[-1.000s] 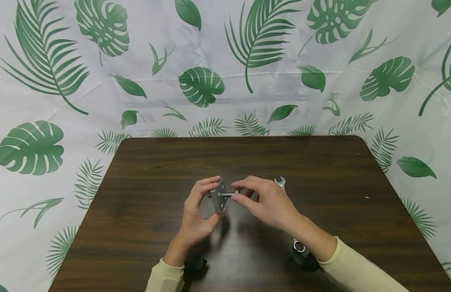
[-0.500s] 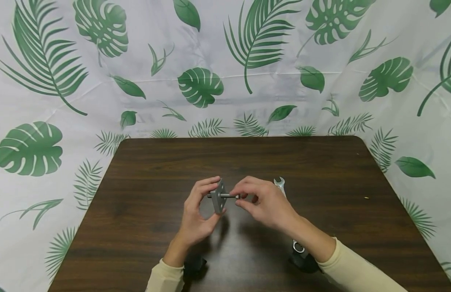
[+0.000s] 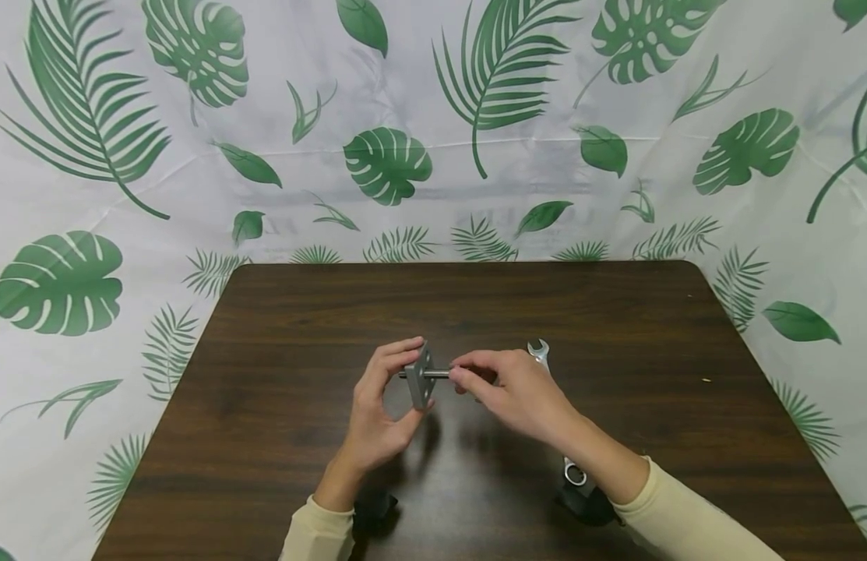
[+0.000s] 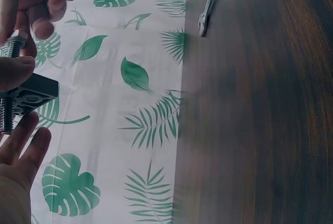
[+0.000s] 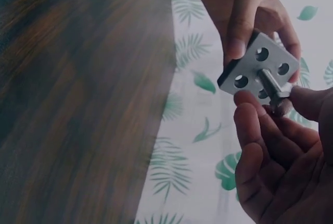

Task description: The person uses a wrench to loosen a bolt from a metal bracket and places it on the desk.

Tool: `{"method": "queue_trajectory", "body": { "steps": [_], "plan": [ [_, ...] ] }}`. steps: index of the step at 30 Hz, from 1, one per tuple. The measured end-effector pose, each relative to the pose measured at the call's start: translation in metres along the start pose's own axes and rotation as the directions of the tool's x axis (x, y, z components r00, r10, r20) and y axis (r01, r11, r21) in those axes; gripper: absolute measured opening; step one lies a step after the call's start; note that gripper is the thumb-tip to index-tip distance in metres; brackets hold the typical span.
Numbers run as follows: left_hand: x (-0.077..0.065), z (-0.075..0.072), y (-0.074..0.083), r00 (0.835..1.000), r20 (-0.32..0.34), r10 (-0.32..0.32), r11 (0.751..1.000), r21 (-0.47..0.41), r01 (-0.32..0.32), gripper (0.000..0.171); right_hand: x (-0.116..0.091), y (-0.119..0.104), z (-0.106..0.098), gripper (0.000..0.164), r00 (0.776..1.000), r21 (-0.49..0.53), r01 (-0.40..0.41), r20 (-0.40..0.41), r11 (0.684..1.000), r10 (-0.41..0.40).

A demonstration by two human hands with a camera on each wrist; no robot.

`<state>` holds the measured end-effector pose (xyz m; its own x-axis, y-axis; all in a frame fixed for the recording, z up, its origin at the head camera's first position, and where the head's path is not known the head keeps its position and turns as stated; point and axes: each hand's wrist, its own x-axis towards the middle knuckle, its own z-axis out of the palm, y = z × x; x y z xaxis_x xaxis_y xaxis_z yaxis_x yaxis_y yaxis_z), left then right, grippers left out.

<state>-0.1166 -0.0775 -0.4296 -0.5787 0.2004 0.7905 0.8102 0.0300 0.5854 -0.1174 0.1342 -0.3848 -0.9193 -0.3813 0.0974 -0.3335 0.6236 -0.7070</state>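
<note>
A grey square metal plate (image 3: pixel 419 383) with several holes is held by its edges in my left hand (image 3: pixel 378 427), above the table. Through the plate's middle runs a bolt (image 3: pixel 438 374); its threaded end sticks out on the left-hand side, as the left wrist view shows. My right hand (image 3: pixel 523 389) pinches the bolt's hex head (image 4: pixel 18 35) between thumb and fingers, a short way off the plate. In the right wrist view, the holes around the bolt shank (image 5: pixel 268 82) are visible in the plate face (image 5: pixel 252 67).
A combination wrench (image 3: pixel 538 351) lies on the dark wood table (image 3: pixel 300 312), partly hidden under the right forearm. A small yellow bit (image 3: pixel 706 380) lies at the right. A leaf-patterned cloth (image 3: pixel 433 218) hangs behind the table's far edge.
The right fingers have shifted around the bolt head: half a second ago the head showed between them, now thumb and fingertips cover it. The left hand and plate stay in place.
</note>
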Motion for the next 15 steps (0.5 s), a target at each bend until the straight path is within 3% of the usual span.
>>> {"method": "queue_trajectory", "body": {
  "steps": [4, 10, 15],
  "plan": [
    [0.0004, 0.0005, -0.0003, 1.0, -0.001, 0.007, 1.0, 0.005, -0.007, 0.052, 0.0005, 0.0, -0.0008, 0.023, 0.997, 0.002, 0.081, -0.015, 0.997, -0.081],
    [0.0005, 0.001, 0.0006, 1.0, -0.01, 0.014, 1.0, 0.0, -0.014, 0.051, 0.001, 0.0019, -0.0003, 0.028, 0.975, -0.019, 0.214, -0.064, 0.977, -0.215],
    [0.0017, 0.0012, 0.0014, 1.0, -0.011, 0.012, 1.0, -0.001, -0.012, 0.051, 0.0, 0.0005, -0.0011, 0.031, 0.983, 0.015, 0.169, -0.07, 0.985, -0.168]
  ]
}}
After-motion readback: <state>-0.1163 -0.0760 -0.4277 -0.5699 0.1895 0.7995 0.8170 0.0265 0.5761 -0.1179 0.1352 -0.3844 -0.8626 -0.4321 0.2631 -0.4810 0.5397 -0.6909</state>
